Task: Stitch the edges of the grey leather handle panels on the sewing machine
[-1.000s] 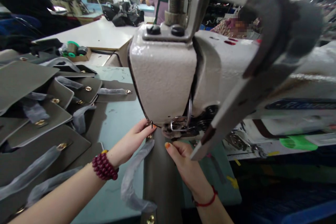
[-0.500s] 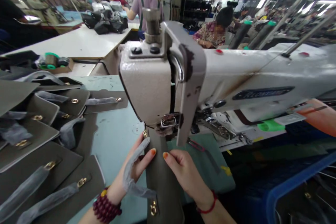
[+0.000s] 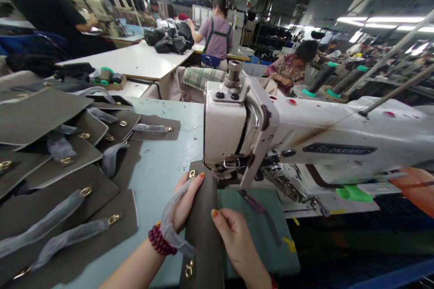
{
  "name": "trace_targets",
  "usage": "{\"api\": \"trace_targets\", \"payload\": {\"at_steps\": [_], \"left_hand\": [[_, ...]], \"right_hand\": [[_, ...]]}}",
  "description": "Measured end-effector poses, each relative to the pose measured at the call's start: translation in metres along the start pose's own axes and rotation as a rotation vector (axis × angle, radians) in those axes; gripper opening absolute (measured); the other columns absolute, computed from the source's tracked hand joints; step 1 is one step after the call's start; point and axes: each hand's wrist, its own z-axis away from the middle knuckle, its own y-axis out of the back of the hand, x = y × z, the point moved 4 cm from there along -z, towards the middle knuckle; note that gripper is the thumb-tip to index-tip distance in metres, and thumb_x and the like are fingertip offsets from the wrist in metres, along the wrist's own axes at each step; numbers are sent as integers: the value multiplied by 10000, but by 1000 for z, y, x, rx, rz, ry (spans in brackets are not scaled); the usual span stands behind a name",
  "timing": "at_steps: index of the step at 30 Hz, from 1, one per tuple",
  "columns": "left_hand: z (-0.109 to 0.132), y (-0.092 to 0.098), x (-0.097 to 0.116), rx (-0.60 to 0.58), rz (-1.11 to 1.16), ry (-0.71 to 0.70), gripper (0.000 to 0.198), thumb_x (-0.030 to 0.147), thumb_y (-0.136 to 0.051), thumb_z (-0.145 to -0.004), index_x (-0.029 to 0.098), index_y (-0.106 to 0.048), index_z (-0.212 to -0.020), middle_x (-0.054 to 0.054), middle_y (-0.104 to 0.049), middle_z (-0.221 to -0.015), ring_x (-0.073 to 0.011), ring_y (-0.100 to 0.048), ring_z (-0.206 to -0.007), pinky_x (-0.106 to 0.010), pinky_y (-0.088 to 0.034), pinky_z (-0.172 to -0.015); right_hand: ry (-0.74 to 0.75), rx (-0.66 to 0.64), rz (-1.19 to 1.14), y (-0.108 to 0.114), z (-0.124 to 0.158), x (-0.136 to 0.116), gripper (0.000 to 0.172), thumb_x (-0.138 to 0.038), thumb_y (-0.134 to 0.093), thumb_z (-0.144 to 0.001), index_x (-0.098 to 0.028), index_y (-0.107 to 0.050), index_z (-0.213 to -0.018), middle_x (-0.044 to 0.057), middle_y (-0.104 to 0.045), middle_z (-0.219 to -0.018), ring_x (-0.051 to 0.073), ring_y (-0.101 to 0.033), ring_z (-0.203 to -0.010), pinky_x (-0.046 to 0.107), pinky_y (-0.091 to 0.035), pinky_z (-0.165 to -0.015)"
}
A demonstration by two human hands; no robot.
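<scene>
Status of the left hand (image 3: 183, 201)?

Thumb on top of a dark grey panel (image 3: 203, 230), the other fingers at its left edge, partly hidden. They're closed round that edge; how firmly, I can't tell.

And the right hand (image 3: 235, 239)?

Fingers curled in, thumb tip at the panel's right edge. Whether they pinch it or only touch it, I can't tell.

So the panel lies between the two?

Yes, running lengthwise, its far end beside the sewing machine (image 3: 225, 126), just past the left fingertips. One gold clasp (image 3: 193, 174) sits next to the left thumb. A film-wrapped strap (image 3: 168, 212) arcs over that hand and its bead bracelet (image 3: 161, 240).

Anything else near?

Pink-handled tool (image 3: 253, 202) beyond the right fingers, and a heap of similar panels (image 3: 68, 198) left of the left fingers, on the pale blue surface (image 3: 158, 176).
</scene>
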Motion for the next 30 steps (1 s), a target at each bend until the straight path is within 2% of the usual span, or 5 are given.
{"api": "trace_targets", "payload": {"at_steps": [7, 14, 20, 24, 30], "left_hand": [[25, 51, -11, 96, -61, 81, 487, 574, -533, -856, 204, -625, -1160, -56, -694, -1149, -281, -627, -1090, -384, -479, -956], [28, 73, -32, -99, -72, -84, 632, 488, -687, -766, 217, -530, -1316, -120, -616, -1323, -320, -571, -1218, -456, -437, -1067], [72, 179, -25, 374, -248, -394, 276, 283, -498, -913, 244, -624, -1156, -103, -552, -1337, -269, -518, -1254, -437, -478, -1000], [109, 254, -16, 692, -502, -466, 237, 290, -531, -903, 219, -579, -1124, -113, -549, -1201, -266, -541, -1149, -435, -479, -954], [85, 293, -29, 494, -792, -338, 331, 374, -638, -813, 207, -647, -1098, -118, -615, -1186, -306, -513, -1162, -488, -375, -1028]], "right_hand": [[-83, -246, -71, -46, 6, 0, 528, -614, -456, -911, -184, -413, -606, -46, -359, -537, 93, -383, -497, 207, -240, -445], [-160, -350, -303, -61, -7, 5, 566, -680, -619, -778, -141, -586, -947, -46, -515, -639, 34, -310, -381, 167, -196, -361], [-132, 12, -524, -79, -73, 10, 436, -529, -784, -702, -179, -546, -809, -99, -465, -462, 58, -463, -380, 133, -330, -396], [-101, 157, -796, -92, -103, 0, 447, -417, -872, -565, -207, -584, -834, 21, -683, -934, 211, -710, -844, 282, -574, -669], [-252, -41, -562, -110, -43, 22, 552, -476, -819, -655, -197, -666, -1106, 161, -606, -1306, 297, -673, -1008, 366, -573, -723]]}}
